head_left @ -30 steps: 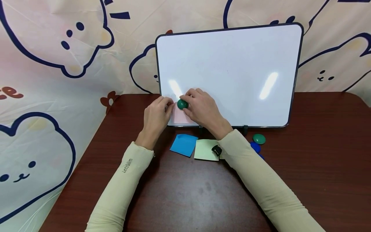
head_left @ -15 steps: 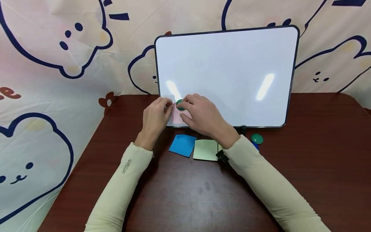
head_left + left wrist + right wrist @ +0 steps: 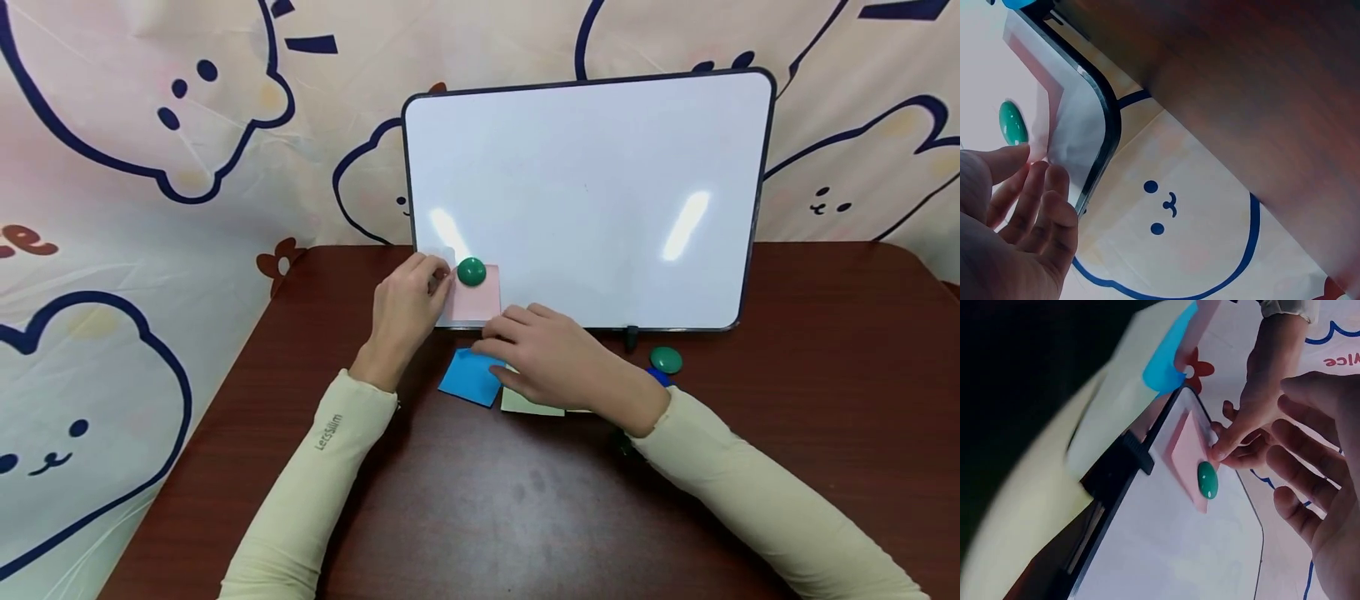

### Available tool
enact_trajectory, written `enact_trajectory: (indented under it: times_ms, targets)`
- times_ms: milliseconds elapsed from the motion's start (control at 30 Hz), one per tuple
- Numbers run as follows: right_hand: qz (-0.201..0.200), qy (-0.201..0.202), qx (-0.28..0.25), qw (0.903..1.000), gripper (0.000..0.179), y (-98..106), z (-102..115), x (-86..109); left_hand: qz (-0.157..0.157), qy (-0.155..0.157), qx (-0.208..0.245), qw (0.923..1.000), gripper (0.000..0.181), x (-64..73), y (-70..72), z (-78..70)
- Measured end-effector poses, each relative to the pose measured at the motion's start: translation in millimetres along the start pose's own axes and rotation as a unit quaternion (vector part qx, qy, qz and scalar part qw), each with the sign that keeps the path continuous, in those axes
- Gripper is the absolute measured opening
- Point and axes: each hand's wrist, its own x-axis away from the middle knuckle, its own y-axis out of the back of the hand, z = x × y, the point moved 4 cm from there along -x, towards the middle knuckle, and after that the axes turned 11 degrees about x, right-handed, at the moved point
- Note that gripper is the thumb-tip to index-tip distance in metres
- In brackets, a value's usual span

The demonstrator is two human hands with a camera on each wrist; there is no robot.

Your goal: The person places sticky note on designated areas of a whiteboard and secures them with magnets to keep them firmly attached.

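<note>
A pink sticky note (image 3: 480, 305) lies against the lower left corner of the whiteboard (image 3: 600, 200), with a round green magnet (image 3: 472, 272) on its upper part. At the note's upper left corner, my left hand (image 3: 405, 307) pinches the paper between thumb and fingertips; the left wrist view has the thumb (image 3: 1010, 161) right beside the magnet. My right hand (image 3: 558, 360) is held over the table below the board, its fingers loosely bent and holding nothing. It overlaps a blue sticky note (image 3: 467, 379) and a pale green sticky note (image 3: 528, 406) in the head view.
On the dark wooden table (image 3: 480, 508), another green magnet (image 3: 666, 360) lies right of the notes, with a blue magnet (image 3: 659, 377) partly hidden by the right arm. A black stand clip (image 3: 632, 337) supports the board's bottom edge. Behind hangs a cartoon-printed cloth (image 3: 300, 150).
My right hand has let go of the green magnet and drawn back down and to the right, uncovering the magnet and pink note. The left hand stays at the note's corner.
</note>
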Motion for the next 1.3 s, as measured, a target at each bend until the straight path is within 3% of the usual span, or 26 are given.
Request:
enact_trajectory:
  times_ms: [267, 533, 733, 967, 1167, 1300]
  targets:
    - [-0.011, 0.031, 0.002, 0.9995, 0.028, -1.8, 4.9, 20.0, 0.0, 0.012, -0.005, 0.9999, 0.019, 2.4, 1.0, -1.7]
    - [0.006, 0.074, 0.039, 0.9965, 0.028, -5.5, 22.4, 34.1, 0.029, 0.014, -0.01, 0.9994, 0.021, 15.6, 9.5, -11.2]
    - [0.037, 0.087, 0.033, 0.995, 0.029, -2.5, 27.0, 45.8, 0.101, 0.0, -0.019, 0.9947, 0.019, 31.7, 8.6, -18.1]
    - [0.039, 0.109, 0.045, 0.9923, 0.032, 2.1, 27.4, 65.1, 0.216, -0.023, -0.02, 0.9758, 0.017, 51.9, 0.6, -31.5]
    - [0.028, 0.114, 0.066, 0.9909, 0.033, 5.0, 20.6, 82.5, 0.266, -0.014, 0.018, 0.9638, 0.019, 64.5, 2.6, -39.3]
    - [0.015, 0.114, 0.066, 0.9912, 0.034, 7.7, 13.5, 93.0, 0.283, -0.026, 0.022, 0.9585, 0.018, 69.0, 4.9, -43.2]
